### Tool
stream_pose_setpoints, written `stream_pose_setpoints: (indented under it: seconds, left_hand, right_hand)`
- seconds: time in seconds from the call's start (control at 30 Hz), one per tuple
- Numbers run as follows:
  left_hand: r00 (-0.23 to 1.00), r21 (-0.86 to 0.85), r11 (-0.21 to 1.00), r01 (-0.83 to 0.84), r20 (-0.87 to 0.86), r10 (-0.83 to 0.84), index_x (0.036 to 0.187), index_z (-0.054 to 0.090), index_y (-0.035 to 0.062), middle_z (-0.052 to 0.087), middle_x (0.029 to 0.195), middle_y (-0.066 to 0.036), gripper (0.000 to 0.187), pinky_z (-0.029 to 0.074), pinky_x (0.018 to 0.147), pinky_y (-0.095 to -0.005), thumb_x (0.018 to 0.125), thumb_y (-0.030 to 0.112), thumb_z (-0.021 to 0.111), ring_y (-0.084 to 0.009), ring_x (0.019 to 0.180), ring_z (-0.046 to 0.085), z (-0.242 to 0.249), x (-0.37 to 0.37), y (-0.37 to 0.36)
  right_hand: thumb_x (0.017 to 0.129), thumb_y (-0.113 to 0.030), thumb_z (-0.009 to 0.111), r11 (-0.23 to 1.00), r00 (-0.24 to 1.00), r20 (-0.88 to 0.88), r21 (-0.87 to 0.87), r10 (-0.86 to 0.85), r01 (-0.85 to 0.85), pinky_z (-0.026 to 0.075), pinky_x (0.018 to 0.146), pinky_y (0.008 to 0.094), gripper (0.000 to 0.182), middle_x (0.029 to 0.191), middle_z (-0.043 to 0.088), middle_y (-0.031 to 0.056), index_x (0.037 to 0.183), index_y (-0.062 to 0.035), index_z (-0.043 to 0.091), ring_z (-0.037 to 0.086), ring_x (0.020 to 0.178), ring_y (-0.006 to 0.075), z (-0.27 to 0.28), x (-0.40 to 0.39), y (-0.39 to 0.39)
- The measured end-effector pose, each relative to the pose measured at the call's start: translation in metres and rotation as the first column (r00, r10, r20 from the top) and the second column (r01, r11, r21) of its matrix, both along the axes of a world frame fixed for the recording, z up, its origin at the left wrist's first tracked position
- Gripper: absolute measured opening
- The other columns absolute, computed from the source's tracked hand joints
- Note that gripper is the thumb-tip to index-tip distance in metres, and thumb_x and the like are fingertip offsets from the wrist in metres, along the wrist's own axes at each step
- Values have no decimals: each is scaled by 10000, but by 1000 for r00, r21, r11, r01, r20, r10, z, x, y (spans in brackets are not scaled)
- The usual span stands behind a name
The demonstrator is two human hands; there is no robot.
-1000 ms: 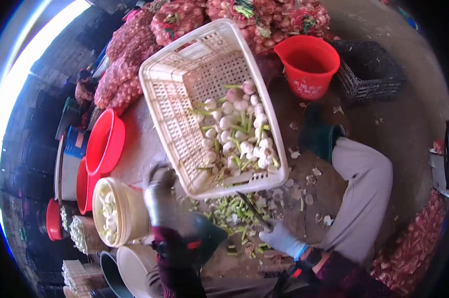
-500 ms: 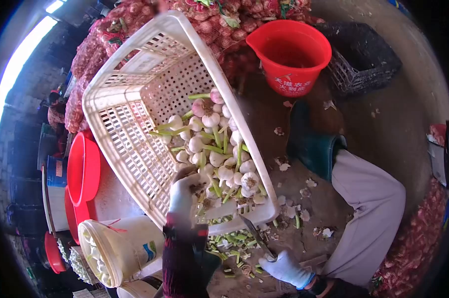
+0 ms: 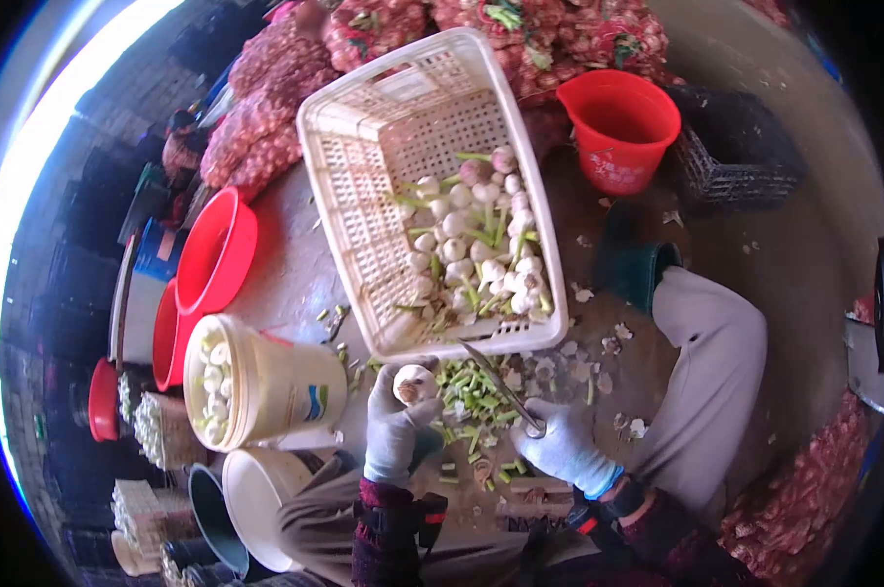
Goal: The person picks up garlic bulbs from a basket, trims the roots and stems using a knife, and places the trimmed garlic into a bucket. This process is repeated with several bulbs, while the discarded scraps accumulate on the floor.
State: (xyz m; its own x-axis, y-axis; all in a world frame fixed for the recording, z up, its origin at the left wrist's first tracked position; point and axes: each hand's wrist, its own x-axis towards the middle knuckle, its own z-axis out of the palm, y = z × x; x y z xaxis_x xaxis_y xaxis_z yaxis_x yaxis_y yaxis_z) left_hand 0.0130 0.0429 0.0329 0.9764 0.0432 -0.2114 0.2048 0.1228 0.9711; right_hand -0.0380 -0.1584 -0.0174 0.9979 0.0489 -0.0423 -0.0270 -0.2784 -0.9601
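My left hand (image 3: pixel 393 430), in a white glove, is closed around a garlic bulb (image 3: pixel 414 385) with its brown root end showing. In my right hand (image 3: pixel 559 442), also gloved, a knife (image 3: pixel 500 385) points up and to the left, its tip by the near rim of the crate. That white plastic crate (image 3: pixel 349 235) tilts toward me and holds a heap of garlic bulbs (image 3: pixel 458 224), many with green stem stubs. Cut green stem pieces (image 3: pixel 468 393) are strewn on the floor between my hands, below the crate.
A cream bucket of peeled-looking white bulbs (image 3: pixel 266 382) lies at left, near red basins (image 3: pixel 217 249). A red bucket (image 3: pixel 623 127) and black crate (image 3: pixel 735 147) stand back right. Net sacks of garlic (image 3: pixel 275 108) are piled behind; another sack (image 3: pixel 804 489) lies right. A person (image 3: pixel 180 147) is far left.
My left hand has come out of the crate toward me with a garlic bulb in it. My right hand still has the knife. The view has shifted, with more floor and buckets showing.
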Motion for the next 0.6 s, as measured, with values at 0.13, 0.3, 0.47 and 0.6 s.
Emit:
stream_pose_setpoints:
  seconds: [0.13, 0.3, 0.47, 0.6]
  left_hand:
    - [988, -43, 996, 78, -134, -83, 1127, 501, 47, 587, 926, -27, 468, 488, 708, -231, 709, 47, 712, -117, 825, 585, 6, -45, 17]
    - [989, 104, 989, 101, -115, -89, 1150, 450, 36, 573, 928, -61, 529, 548, 744, -295, 703, -7, 730, -158, 835, 627, 8, -67, 11]
    - [988, 344, 927, 149, -98, -122, 1183, 425, 37, 605, 928, -99, 520, 552, 692, -251, 754, -18, 713, -178, 727, 656, -16, -68, 23]
    - [999, 284, 958, -36, 0, 37, 1060, 488, 32, 587, 933, -46, 456, 484, 673, -236, 713, 118, 771, -106, 823, 573, -27, -63, 8]
  right_hand:
    - [715, -113, 667, 980, 973, 169, -149, 157, -133, 427, 494, 400, 156, 607, 529, 130, 711, -60, 520, 561, 555, 325, -5, -16, 5]
    - [644, -160, 725, 917, 915, 268, -344, 301, -200, 471, 536, 432, 238, 703, 567, 98, 774, -98, 536, 602, 639, 332, -7, -27, 6]
    - [684, -158, 659, 871, 895, 254, -432, 366, -234, 489, 536, 421, 166, 699, 581, 93, 806, -101, 563, 620, 622, 305, -14, -26, 2]
    - [733, -132, 582, 860, 912, 193, -445, 363, -248, 488, 523, 420, 83, 700, 581, 101, 811, -105, 572, 622, 613, 309, -42, -21, 8]
